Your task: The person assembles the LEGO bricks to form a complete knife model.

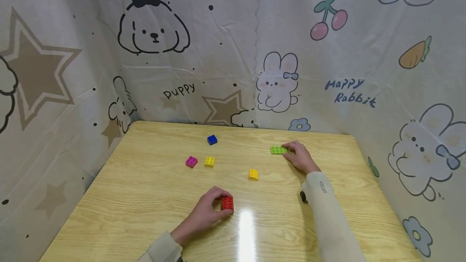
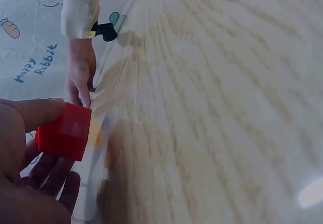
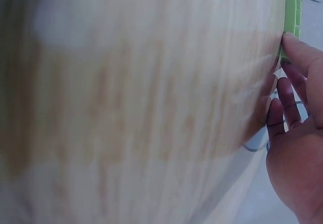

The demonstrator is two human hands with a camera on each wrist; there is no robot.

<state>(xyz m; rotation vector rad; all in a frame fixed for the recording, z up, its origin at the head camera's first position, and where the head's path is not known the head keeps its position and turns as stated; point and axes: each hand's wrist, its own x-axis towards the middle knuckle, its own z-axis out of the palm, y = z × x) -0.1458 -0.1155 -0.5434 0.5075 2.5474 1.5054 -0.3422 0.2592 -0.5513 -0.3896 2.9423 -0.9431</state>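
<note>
My left hand (image 1: pixel 206 212) pinches a red building brick (image 1: pixel 227 203) between thumb and fingers near the front middle of the table. In the left wrist view the red brick (image 2: pixel 66 133) shows smooth sides, its far face hidden. Farther back on the right, my right hand (image 1: pixel 299 157) grips the right end of a flat lime-green brick (image 1: pixel 278 150) with thumb and forefinger. The right wrist view shows the green brick (image 3: pixel 290 12) at the fingertips, the other fingers (image 3: pixel 276 114) loosely bent below it.
Loose bricks lie on the wooden table (image 1: pixel 145 197): a blue one (image 1: pixel 212 140) at the back, a magenta one (image 1: pixel 191 161), a yellow one (image 1: pixel 209 161) beside it, and a yellow-orange one (image 1: pixel 253 174) between the hands. Printed curtains (image 1: pixel 225 64) enclose the back and sides.
</note>
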